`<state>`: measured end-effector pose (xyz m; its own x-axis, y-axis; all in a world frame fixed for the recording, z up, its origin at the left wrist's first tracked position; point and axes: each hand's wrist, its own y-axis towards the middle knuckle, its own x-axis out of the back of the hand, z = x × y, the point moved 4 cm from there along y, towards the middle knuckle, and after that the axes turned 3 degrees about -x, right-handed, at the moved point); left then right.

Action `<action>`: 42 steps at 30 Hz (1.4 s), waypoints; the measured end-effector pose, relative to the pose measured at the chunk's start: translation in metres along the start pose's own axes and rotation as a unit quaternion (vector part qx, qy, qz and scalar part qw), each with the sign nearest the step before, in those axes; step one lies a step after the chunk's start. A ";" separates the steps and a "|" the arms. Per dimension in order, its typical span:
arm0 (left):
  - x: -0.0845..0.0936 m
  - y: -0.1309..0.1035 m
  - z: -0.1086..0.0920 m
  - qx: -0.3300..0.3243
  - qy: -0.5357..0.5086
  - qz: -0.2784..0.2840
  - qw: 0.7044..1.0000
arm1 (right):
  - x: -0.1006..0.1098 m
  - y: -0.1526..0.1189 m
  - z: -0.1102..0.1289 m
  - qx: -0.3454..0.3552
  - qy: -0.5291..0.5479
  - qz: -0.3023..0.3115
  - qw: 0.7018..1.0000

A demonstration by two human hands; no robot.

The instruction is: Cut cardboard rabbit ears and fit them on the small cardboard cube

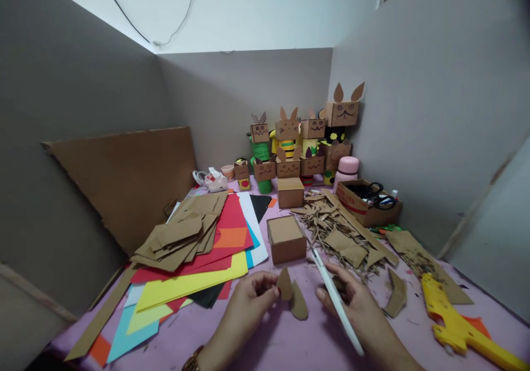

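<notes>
My left hand [257, 295] pinches a small pointed cardboard ear [284, 284] between thumb and fingers. Beside it, a second rounded cardboard piece [298, 303] lies on the purple tabletop, its upper end touching or overlapped by the held one. In my right hand [350, 295] is a slim white craft knife [337, 300], its tip pointing up and away from me. Something brown shows behind the knife near my right fingers; I cannot tell whether it is held. Just beyond both hands sits a closed cardboard box [287, 242], with a smaller box [290, 193] behind it.
Left lie stacked cardboard pieces [182, 241] on coloured paper [194, 284]. Cardboard scraps [331, 233], a box with scissors [366, 208] and a yellow glue gun [451, 321] occupy the right. Several cardboard animal figures [287, 131] stand at the back, near a pink bottle [348, 171].
</notes>
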<state>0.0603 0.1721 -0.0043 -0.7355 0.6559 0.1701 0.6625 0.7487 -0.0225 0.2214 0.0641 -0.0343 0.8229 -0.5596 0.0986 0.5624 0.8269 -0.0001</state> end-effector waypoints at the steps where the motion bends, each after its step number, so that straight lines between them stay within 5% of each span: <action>1: 0.001 0.000 0.001 0.003 -0.007 -0.001 1.000 | -0.001 -0.001 0.001 -0.004 -0.007 0.002 1.000; 10: 0.002 0.000 0.009 0.043 -0.085 0.008 0.995 | -0.003 -0.003 0.000 -0.016 -0.038 0.017 0.999; 16: -0.005 -0.004 0.013 0.092 -0.284 0.051 0.953 | -0.003 -0.004 0.003 0.003 -0.032 0.014 0.999; 22: -0.009 -0.007 0.011 0.097 -0.316 0.085 0.940 | -0.003 -0.004 0.003 0.023 -0.046 0.012 0.999; 30: 0.006 0.001 0.007 0.023 -0.035 -0.010 0.999 | -0.005 -0.005 0.005 -0.003 -0.059 0.032 0.998; 42: 0.010 -0.003 -0.004 -0.073 0.263 -0.033 0.961 | -0.003 -0.004 -0.001 0.011 -0.082 0.036 0.996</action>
<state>0.0515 0.1758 0.0011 -0.6290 0.4387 0.6419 0.6572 0.7411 0.1375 0.2165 0.0623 -0.0358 0.8356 -0.4836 0.2608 0.4987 0.8667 0.0091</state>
